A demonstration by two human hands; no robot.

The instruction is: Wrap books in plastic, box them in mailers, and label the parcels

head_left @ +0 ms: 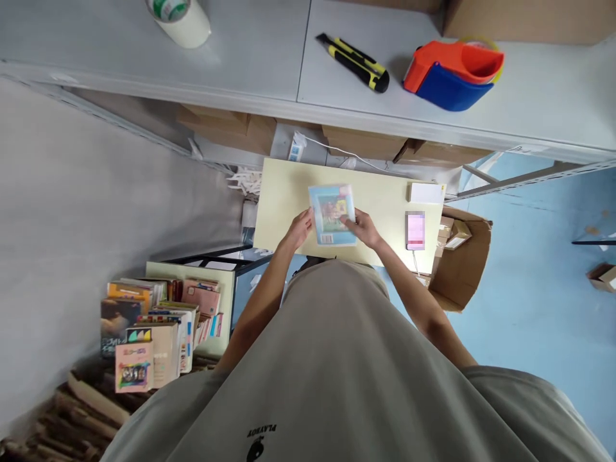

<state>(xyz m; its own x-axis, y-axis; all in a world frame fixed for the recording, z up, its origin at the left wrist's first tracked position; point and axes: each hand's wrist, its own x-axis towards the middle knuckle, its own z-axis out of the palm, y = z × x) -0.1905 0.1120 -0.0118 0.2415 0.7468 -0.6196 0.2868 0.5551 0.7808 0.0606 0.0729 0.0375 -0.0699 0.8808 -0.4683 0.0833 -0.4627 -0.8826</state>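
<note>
A light blue book (332, 224) with a picture on its cover and a barcode near its lower edge is held over the pale yellow table (283, 192); it is slightly blurred. My right hand (363, 228) grips its right edge, thumb across the cover. At its left edge, my left hand (301, 228) has its fingers curled against the side. To the right of the book, a phone (415, 230) with a lit screen and a cable lies on the table. Behind the phone is a white box (427, 192).
Above the table runs a grey shelf (250, 58) with a tape roll (185, 25), a box cutter (356, 63) and a tape dispenser (452, 74). Stacked books (158, 333) stand at lower left. An open cardboard box (462, 269) with small boxes sits right of the table.
</note>
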